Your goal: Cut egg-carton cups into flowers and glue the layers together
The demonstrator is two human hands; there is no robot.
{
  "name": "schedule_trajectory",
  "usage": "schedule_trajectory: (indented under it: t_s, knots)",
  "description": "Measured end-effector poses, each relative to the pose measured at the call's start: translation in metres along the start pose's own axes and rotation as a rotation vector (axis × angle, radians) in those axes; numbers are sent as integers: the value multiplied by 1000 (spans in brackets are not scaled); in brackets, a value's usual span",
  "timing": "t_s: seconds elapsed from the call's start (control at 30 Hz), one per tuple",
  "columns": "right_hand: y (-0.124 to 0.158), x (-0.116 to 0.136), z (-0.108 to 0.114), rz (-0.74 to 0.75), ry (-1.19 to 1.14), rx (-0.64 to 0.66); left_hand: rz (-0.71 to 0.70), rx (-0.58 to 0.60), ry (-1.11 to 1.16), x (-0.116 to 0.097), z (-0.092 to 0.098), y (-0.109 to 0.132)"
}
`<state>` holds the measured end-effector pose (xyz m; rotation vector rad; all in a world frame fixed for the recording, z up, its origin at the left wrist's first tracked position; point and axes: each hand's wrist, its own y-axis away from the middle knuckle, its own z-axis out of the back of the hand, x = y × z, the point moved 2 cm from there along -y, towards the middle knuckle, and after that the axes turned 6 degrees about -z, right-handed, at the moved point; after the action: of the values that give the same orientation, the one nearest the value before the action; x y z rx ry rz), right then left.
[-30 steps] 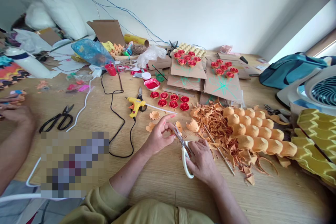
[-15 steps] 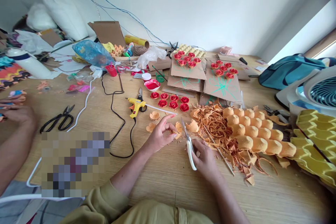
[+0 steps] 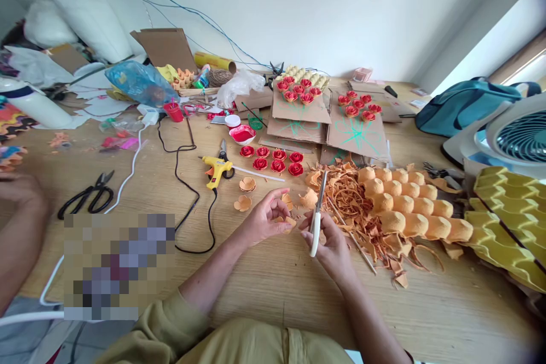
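Observation:
My left hand (image 3: 261, 220) is closed in a pinch on a small orange cardboard petal piece (image 3: 285, 220) just above the wooden table (image 3: 273, 290). My right hand (image 3: 329, 245) grips white-handled scissors (image 3: 316, 217), their blades pointing up and away from the piece. Two cut orange flower shapes (image 3: 243, 203) lie just left of my left hand. A heap of orange cardboard scraps (image 3: 346, 193) and an orange egg tray (image 3: 409, 205) sit right of my right hand.
A yellow glue gun (image 3: 216, 168) with a black cord, red paper roses (image 3: 273, 159), a bowl of red paint (image 3: 242, 135) and black scissors (image 3: 87, 196) lie behind. Another person's hand (image 3: 21, 193) works at the far left. Yellow trays (image 3: 507, 222) and a fan (image 3: 512, 139) stand right.
My right hand has swung the scissors off the petal piece, from lying across it to blades upright. My left hand keeps the piece and has drawn it slightly nearer.

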<state>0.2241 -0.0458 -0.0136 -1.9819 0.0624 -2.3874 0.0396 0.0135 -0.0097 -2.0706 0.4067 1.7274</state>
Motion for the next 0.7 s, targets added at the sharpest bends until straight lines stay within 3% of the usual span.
schedule_trajectory:
  t_s: [0.2, 0.4, 0.53, 0.7]
  knots:
    - [1, -2, -5, -23, -97, 59, 67, 135, -48, 2, -8, 3]
    - [0, -7, -7, -108, -228, 57, 60, 182, -16, 4, -10, 4]
    - [-1, -7, -6, -143, -319, -28, 51, 159, -63, 9, -16, 6]
    - [-3, -7, -4, -142, -298, -89, 136, 106, 218, 17, -21, 6]
